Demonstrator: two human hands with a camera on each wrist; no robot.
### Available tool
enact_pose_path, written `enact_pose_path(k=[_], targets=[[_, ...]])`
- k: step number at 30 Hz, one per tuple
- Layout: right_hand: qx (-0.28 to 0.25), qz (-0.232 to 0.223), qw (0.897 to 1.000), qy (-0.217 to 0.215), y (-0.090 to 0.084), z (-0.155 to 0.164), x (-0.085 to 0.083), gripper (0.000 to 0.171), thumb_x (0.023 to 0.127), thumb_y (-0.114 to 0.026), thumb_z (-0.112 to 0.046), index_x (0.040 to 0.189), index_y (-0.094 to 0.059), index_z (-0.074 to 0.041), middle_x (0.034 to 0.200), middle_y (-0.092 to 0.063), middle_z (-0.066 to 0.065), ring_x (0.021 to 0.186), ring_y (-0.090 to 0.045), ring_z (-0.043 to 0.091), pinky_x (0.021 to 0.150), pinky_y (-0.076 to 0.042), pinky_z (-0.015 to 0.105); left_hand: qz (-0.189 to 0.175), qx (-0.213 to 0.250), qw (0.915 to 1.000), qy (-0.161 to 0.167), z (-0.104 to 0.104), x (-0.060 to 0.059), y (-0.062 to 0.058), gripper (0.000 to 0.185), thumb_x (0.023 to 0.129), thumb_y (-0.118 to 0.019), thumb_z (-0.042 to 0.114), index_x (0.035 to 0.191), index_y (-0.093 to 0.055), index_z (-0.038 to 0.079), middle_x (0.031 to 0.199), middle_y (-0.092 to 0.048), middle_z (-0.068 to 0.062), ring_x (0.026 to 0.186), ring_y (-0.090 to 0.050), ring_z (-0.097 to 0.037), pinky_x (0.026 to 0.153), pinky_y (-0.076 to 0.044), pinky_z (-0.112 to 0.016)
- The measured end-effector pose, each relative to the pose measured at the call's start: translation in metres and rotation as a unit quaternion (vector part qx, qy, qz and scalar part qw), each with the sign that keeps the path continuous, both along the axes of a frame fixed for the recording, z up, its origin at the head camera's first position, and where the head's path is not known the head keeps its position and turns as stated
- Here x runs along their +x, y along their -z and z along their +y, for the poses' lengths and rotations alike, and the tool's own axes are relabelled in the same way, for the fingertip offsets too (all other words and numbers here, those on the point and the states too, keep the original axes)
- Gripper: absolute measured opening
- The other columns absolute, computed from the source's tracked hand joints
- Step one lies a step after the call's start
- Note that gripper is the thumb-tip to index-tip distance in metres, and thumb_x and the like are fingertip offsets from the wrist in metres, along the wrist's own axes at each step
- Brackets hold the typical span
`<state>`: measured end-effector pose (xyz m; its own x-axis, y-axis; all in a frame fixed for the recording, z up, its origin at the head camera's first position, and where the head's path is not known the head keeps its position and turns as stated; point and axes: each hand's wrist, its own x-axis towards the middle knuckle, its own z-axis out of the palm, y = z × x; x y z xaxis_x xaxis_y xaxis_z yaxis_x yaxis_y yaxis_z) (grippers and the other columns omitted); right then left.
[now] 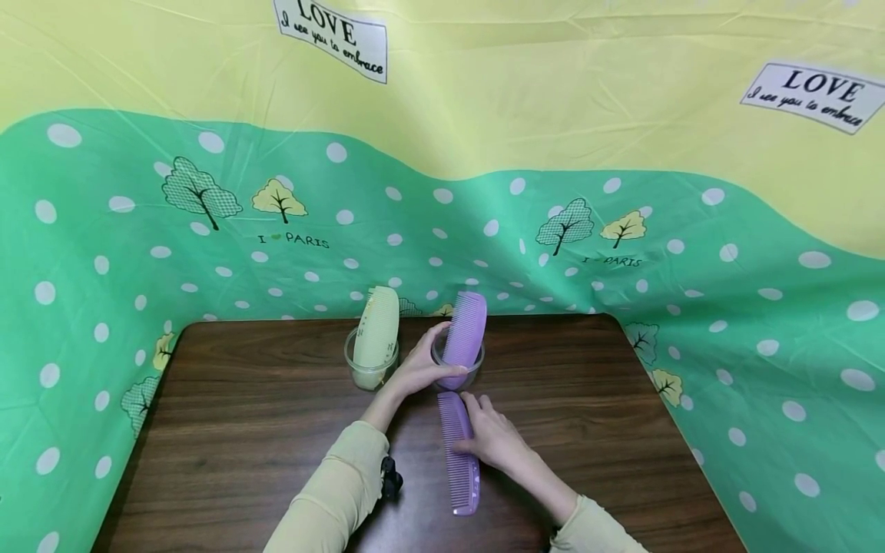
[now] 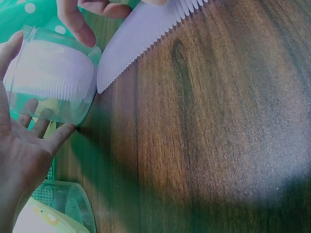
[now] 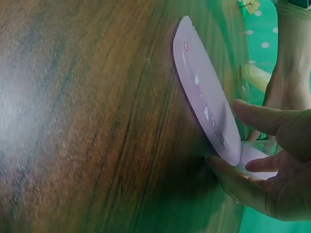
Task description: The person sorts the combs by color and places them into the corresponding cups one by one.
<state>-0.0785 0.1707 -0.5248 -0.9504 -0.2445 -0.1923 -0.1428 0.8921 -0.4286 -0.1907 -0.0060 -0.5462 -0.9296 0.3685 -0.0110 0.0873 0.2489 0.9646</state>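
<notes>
Down on the brown tabletop, left hand wrapped round a clear cup with a purple comb standing inside, right hand pinching a second purple comb lying flat just beside, yellow comb in another cup nearby.
</notes>
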Motion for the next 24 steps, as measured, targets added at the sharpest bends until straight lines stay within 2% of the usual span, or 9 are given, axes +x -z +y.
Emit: enact_pose_path(k=[12,18,24], targets=[[0.011,0.002,1.0,-0.002,0.004,-0.0068,0.0029,0.102,0.067,-0.097,-0.033,0.149,-0.045,-0.001,0.113,-0.055,0.02,0.079,-0.064,0.031,0.067,-0.055,0.048,-0.007,0.002,1.0,0.001,-0.0002,0.0003,-0.0003,0.097,0.079,-0.089,0.035,0.158,-0.033,0.034,0.166,-0.036,-0.008,0.15,-0.04,-0.031,0.12,-0.034,-0.053],[0.007,0.002,1.0,0.0,0.0063,-0.0084,0.0041,0.103,0.066,-0.097,-0.032,0.149,-0.044,-0.001,0.112,-0.055,0.021,0.08,-0.065,0.032,0.068,-0.056,0.048,-0.005,0.0,1.0,0.002,-0.0004,-0.0004,-0.0003,0.099,0.079,-0.089,0.035,0.16,-0.031,0.03,0.166,-0.036,-0.008,0.15,-0.039,-0.032,0.12,-0.034,-0.055],[-0.002,-0.001,1.0,0.007,0.0062,-0.0101,0.0048,0.105,0.065,-0.097,-0.03,0.15,-0.043,0.001,0.114,-0.055,0.022,0.082,-0.065,0.032,0.069,-0.056,0.049,-0.009,-0.006,0.9999,0.0,-0.0001,-0.001,0.0012,0.097,0.079,-0.089,0.035,0.158,-0.033,0.037,0.166,-0.036,-0.005,0.15,-0.039,-0.03,0.121,-0.034,-0.053]])
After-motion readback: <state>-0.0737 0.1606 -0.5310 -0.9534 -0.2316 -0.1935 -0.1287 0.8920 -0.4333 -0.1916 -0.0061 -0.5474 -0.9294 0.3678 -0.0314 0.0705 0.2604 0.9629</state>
